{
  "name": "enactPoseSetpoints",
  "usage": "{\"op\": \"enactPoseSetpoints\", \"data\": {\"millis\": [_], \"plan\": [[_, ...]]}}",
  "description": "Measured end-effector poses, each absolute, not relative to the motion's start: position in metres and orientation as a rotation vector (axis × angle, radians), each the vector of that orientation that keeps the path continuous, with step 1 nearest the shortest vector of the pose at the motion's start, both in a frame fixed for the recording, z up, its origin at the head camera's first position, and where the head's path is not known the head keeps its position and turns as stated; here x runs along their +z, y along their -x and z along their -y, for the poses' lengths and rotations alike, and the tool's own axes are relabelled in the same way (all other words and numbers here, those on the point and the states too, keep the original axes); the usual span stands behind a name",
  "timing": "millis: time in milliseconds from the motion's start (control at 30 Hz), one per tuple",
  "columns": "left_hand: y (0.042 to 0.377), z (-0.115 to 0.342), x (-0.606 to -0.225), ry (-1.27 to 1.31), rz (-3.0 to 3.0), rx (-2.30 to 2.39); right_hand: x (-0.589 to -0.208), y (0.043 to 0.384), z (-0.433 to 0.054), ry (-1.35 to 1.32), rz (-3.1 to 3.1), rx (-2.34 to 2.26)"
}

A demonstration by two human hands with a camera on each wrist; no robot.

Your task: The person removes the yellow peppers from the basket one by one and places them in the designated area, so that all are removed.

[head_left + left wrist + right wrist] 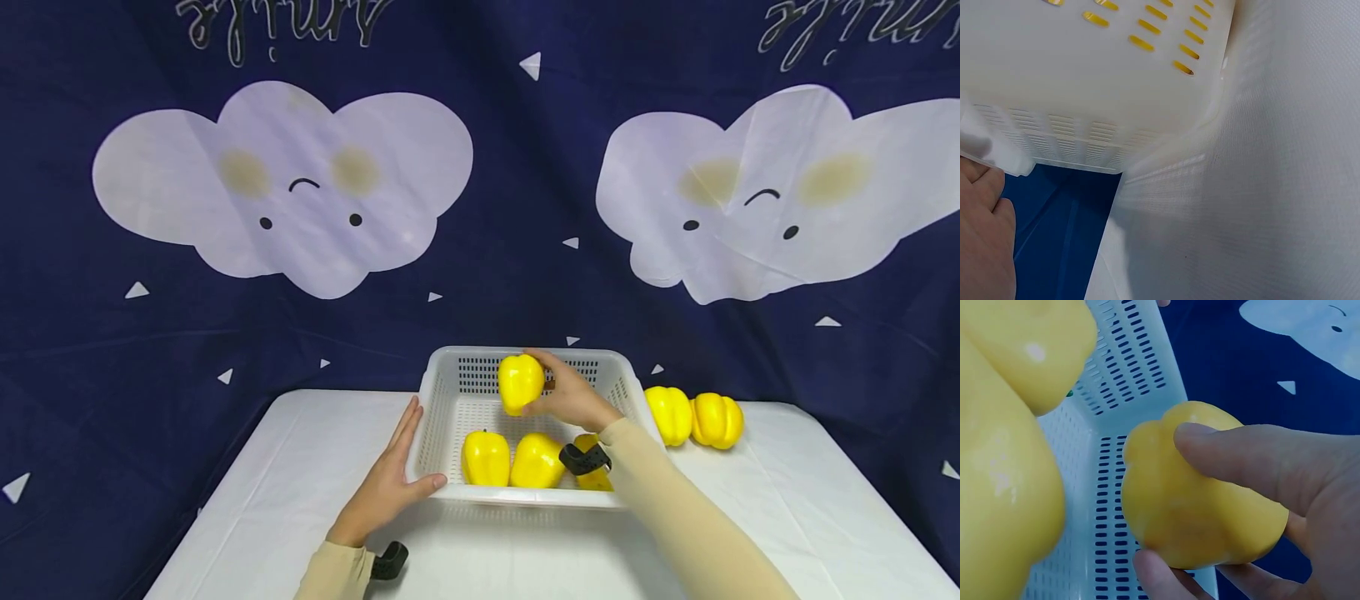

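Note:
In the head view my right hand grips a yellow bell pepper over the back part of a white plastic basket. Thumb and fingers lie round the pepper in the right wrist view. Three more yellow peppers sit along the basket's front side: one at the left, one in the middle and one at the right, partly hidden by my right wrist. My left hand rests against the basket's left side, fingers straight along the wall and thumb at the front rim.
Two yellow bell peppers, a nearer one and an outer one, lie side by side on the white-covered table, right of the basket. Behind the table hangs a dark blue cloth with cloud prints.

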State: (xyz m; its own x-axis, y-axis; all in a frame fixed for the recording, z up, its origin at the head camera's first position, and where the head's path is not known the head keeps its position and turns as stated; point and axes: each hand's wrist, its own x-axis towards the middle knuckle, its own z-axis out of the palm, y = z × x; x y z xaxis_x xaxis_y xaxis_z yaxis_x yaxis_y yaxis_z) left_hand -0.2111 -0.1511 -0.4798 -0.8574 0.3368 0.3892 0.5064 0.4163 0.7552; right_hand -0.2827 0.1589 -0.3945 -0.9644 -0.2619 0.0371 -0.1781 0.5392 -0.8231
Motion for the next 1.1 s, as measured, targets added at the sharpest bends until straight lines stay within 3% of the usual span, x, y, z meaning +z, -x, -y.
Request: {"op": "enactPoseSetpoints", "data": {"millis": [1100], "plan": [[0.211,0.15,-0.479,0.741,2.487,-1.439,-0.38,0.242,-0.212,0.362,-2.702,-1.513]]}}
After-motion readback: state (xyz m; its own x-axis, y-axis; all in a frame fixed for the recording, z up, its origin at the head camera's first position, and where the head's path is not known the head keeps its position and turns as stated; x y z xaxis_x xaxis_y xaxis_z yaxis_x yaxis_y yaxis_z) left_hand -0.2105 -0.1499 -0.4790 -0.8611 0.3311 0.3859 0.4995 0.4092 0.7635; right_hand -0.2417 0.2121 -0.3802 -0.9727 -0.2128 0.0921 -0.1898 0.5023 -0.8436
